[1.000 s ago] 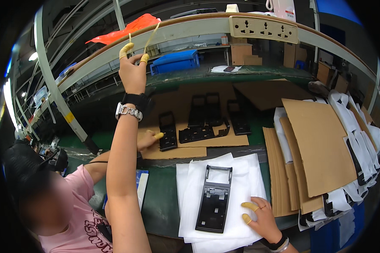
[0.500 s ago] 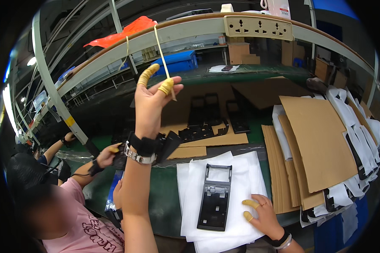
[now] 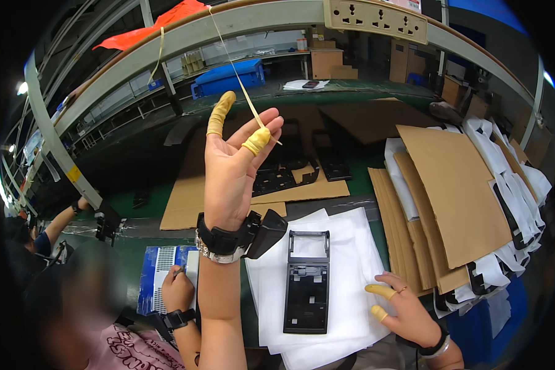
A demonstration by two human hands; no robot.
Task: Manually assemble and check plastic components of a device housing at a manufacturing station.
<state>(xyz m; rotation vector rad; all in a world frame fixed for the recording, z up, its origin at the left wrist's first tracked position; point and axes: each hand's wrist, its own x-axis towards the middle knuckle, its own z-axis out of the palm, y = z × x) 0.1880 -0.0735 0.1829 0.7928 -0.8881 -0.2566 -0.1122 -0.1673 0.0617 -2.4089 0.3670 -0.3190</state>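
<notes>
Raised in front of me, my left hand pinches a thin pale-yellow strip between thumb and other fingers, with the index finger pointing up. The strip runs taut up to the overhead rail. Yellow finger cots cover that thumb and index finger. Below lies a black plastic housing with an open frame at its far end, flat on white sheets. My right hand, also with yellow finger cots, rests with its fingers apart at the sheets' right edge, holding nothing and not touching the housing.
At right stands a stack of cardboard sheets with white-wrapped black parts. More black parts lie on cardboard behind. A power strip is fixed to the rail. At left, a co-worker's hand is over a blue-and-white item.
My left hand has drawn the strip to the right and slightly down, and it slants more. My view has shifted. The co-worker's arm has pulled back.
</notes>
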